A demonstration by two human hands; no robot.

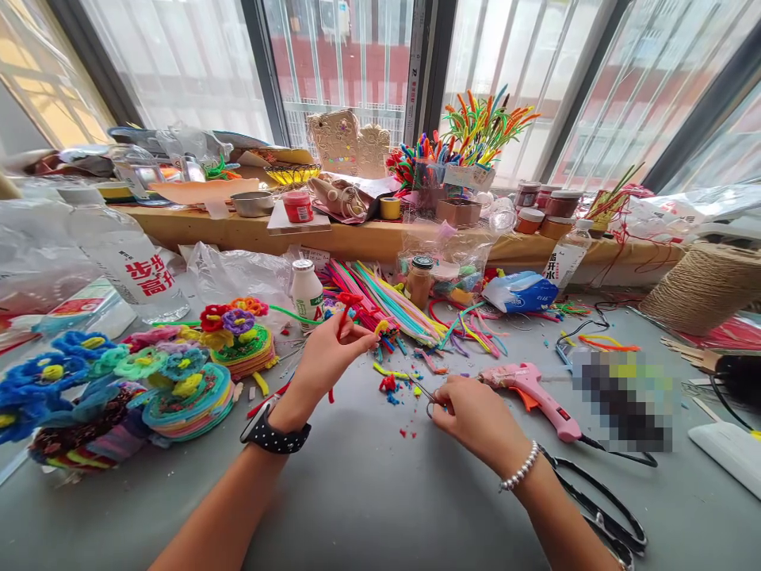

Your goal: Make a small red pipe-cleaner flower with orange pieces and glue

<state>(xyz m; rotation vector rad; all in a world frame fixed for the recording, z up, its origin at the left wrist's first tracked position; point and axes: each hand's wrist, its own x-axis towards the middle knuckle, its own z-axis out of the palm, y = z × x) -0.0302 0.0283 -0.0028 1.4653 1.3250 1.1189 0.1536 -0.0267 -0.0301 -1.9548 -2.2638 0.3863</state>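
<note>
My left hand (326, 358), with a watch on its wrist, pinches a red pipe cleaner (348, 300) whose top is bent into a shape and whose end hangs below the palm. A short yellow pipe cleaner piece (381, 326) shows at the fingertips. Lower and to the right, my right hand (479, 416) is closed on small metal scissors (418, 386), their blades pointing up and left. Just beyond the blades lie red scraps (388, 384) and a yellow strip (389, 371). The two hands are apart.
On the left stand fuzzy flower pots (189, 408) and a water bottle (128, 258). Behind the hands lies a bundle of pipe cleaners (395, 301). A pink glue gun (544, 396), its cord, black-handled scissors (606, 507) and a twine spool (705, 285) occupy the right.
</note>
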